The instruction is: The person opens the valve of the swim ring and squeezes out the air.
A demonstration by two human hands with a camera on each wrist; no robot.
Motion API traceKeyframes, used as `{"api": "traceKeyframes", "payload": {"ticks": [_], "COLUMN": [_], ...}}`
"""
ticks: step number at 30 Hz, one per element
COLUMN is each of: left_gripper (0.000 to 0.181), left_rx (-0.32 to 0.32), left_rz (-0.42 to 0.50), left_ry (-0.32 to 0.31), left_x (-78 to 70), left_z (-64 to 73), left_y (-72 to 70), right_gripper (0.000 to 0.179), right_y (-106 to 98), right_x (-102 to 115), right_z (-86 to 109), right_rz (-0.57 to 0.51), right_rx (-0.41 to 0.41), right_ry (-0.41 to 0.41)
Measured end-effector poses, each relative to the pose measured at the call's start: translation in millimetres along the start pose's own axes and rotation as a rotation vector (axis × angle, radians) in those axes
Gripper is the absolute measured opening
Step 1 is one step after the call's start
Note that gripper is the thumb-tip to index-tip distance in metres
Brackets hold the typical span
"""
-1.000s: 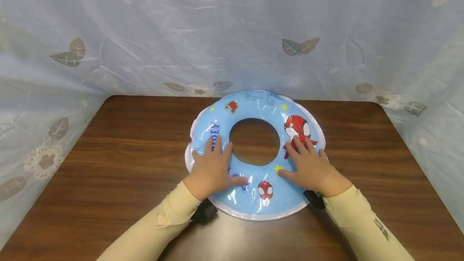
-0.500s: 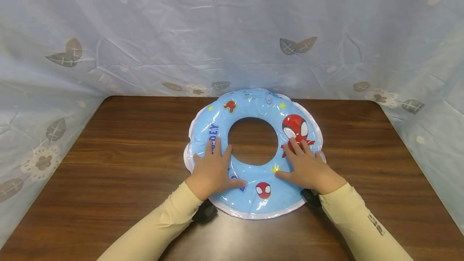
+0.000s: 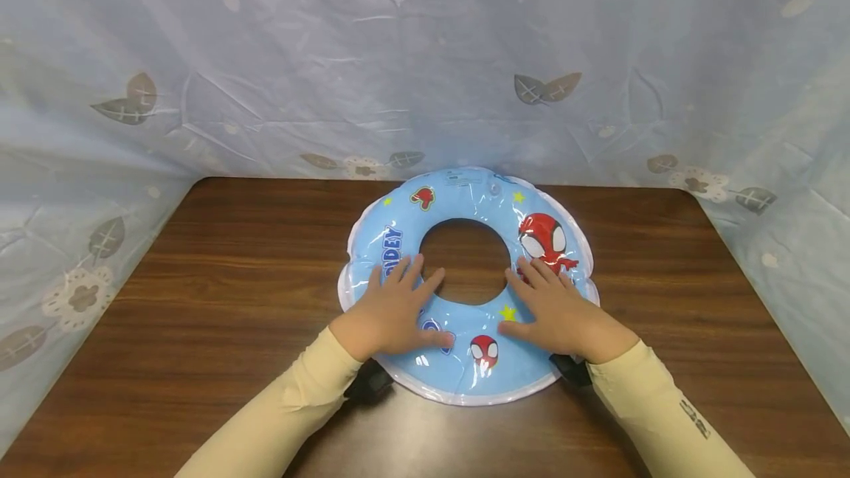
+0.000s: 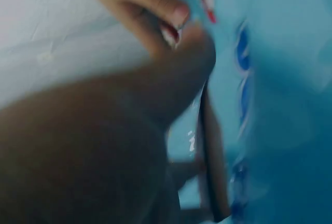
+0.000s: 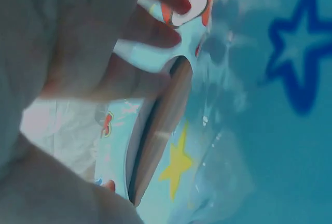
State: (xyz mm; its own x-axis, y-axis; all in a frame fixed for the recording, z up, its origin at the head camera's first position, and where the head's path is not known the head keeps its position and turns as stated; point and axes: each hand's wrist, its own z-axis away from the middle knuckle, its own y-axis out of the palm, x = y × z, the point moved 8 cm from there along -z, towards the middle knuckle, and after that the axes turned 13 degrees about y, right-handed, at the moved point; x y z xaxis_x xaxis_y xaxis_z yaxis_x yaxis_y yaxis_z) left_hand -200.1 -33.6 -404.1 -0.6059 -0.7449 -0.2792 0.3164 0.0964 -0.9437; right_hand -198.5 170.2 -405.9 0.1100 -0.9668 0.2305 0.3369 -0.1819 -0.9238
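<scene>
A light blue inflatable swim ring (image 3: 465, 375) with a white scalloped edge lies on the table, printed with red masked cartoon figures and yellow stars. On its left side rests my left hand (image 3: 395, 312), fingers spread, fingertips by the inner hole. My right hand (image 3: 564, 312) lies on the right side with fingers stretched toward the larger red figure (image 3: 544, 238). The left wrist view shows the thumb (image 4: 192, 53) large and dark against the ring's blue vinyl (image 4: 285, 105). In the right wrist view, fingers (image 5: 140, 76) reach over the hole beside a yellow star (image 5: 177, 164).
The dark wood-grain table (image 3: 252, 264) extends on both sides of the ring. A pale curtain (image 3: 425, 57) with leaf and flower prints hangs along the back and sides. The ring's far edge lies near the table's back edge.
The left fingers have slid slightly right, their tips now reaching over the hole. The right fingers have shifted a little left, toward the hole. The ring stays almost in place.
</scene>
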Motion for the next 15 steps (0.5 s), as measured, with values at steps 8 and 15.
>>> {"api": "traceKeyframes", "payload": {"ticks": [8,15], "left_gripper": [0.091,0.091], "left_rx": [0.122,0.139], "left_rz": [-0.007,0.003], "left_ry": [0.142,0.158], "left_x": [3.6,7.9], "left_z": [3.4,-0.2], "left_y": [-3.7,-0.1], "right_gripper": [0.09,0.094], "right_y": [6,10], "right_x": [12,9], "right_z": [6.0,3.7], "right_rz": [0.011,0.014], "right_rx": [0.06,0.078], "right_ry": [-0.109,-0.073]}}
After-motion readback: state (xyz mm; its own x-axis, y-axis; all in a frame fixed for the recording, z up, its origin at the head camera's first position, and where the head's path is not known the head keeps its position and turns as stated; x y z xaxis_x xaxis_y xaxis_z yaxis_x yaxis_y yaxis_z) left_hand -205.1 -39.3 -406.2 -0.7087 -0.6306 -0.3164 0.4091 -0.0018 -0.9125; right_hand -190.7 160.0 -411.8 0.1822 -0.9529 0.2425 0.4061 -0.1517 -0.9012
